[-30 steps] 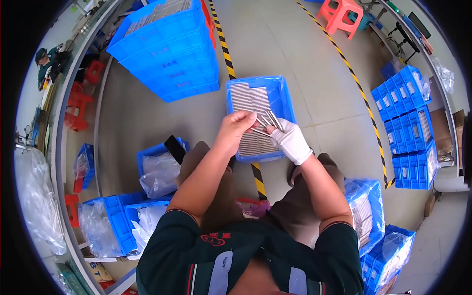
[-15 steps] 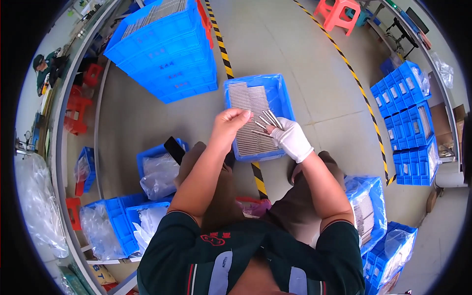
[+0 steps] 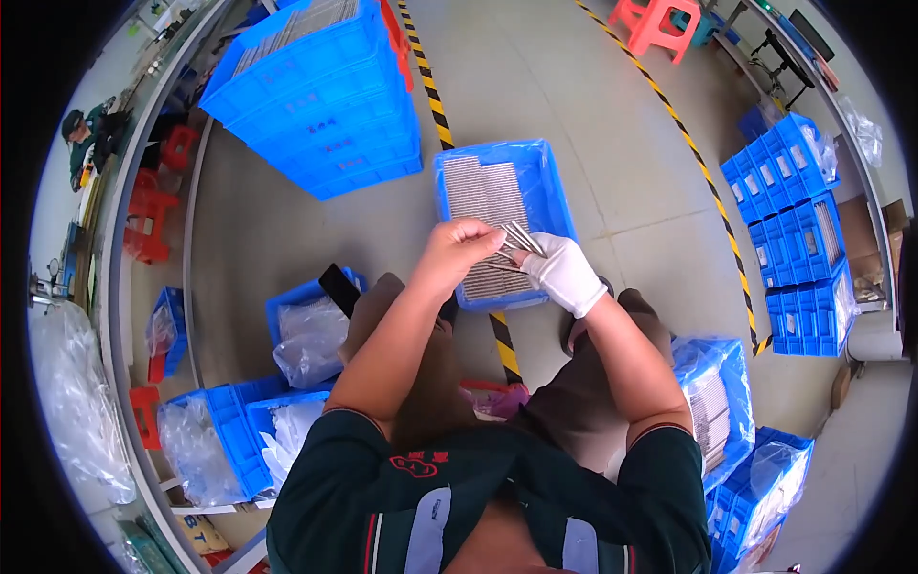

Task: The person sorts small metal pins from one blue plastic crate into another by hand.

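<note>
Several slim metal rods (image 3: 517, 235) fan out from my right hand (image 3: 564, 275), which wears a white glove and is closed round them. My bare left hand (image 3: 457, 253) touches the rods' ends with thumb and forefinger pinched; whether it grips one of them is hard to see. Both hands are over a blue crate (image 3: 557, 196) lined with clear plastic. Inside it, many like rods (image 3: 466, 182) lie side by side in two stacked columns. My hands hide part of the near end of these columns.
A tall stack of blue crates (image 3: 325, 124) stands at the far left. More blue crates (image 3: 803, 239) are piled at the right. Beside my right leg sits a lined crate of rods (image 3: 710, 411). A phone (image 3: 338, 290) lies by my left knee. Striped tape (image 3: 435, 96) marks the floor.
My left hand has moved right and slightly down, from apart to touching the rods in my right hand. The right hand has shifted slightly, still holding the rods.
</note>
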`<state>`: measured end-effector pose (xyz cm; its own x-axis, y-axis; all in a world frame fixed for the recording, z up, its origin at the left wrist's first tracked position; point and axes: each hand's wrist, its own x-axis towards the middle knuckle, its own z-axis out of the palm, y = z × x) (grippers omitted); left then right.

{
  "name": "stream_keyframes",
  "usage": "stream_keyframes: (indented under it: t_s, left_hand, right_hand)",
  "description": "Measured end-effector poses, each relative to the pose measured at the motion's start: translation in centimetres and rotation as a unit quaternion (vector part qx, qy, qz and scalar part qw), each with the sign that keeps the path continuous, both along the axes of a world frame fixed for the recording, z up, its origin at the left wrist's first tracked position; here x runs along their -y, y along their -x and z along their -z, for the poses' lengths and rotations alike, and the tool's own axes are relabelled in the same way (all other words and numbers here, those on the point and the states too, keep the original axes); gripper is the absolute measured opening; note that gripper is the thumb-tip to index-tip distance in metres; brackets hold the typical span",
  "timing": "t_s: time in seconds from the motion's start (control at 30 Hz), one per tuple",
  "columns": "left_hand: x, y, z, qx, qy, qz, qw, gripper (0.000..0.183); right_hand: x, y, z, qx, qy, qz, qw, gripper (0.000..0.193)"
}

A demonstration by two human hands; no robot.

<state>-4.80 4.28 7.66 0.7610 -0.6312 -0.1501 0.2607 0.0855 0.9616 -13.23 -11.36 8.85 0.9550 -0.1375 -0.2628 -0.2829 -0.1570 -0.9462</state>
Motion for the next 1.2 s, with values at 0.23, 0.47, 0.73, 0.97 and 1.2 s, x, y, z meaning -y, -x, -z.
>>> stream_keyframes:
  t_s: [0.23, 0.47, 0.73, 0.97, 1.2]
  left_hand:
    - [-0.5, -0.8, -1.1, 0.006, 0.027, -0.086, 0.996, 0.016]
    - [-0.8, -0.7, -0.2, -0.044, 0.033, 0.016, 0.998, 0.016]
    - [-0.8, -0.5, -1.1, -0.028, -0.017, 0.039, 0.999, 0.014]
    - [-0.5, -0.7, -0.7, -0.002, 0.021, -0.057, 0.998, 0.015]
    - [-0.4, -0.5, -0.4, -0.017, 0.02, 0.015, 1.0, 0.015]
  right_hand:
    - [0.2, 0.1, -1.0, -0.038, -0.145, -0.031, 0.988, 0.02]
    - [0.0, 0.3, -1.5, -0.065, -0.19, -0.066, 0.977, 0.026]
    - [-0.4, 0.4, -0.5, -0.057, -0.118, -0.009, 0.991, 0.026]
    - [-0.4, 0.2, -1.0, -0.064, -0.145, -0.016, 0.987, 0.029]
    - [-0.4, 0.2, 0.1, -0.059, -0.165, -0.048, 0.983, 0.029]
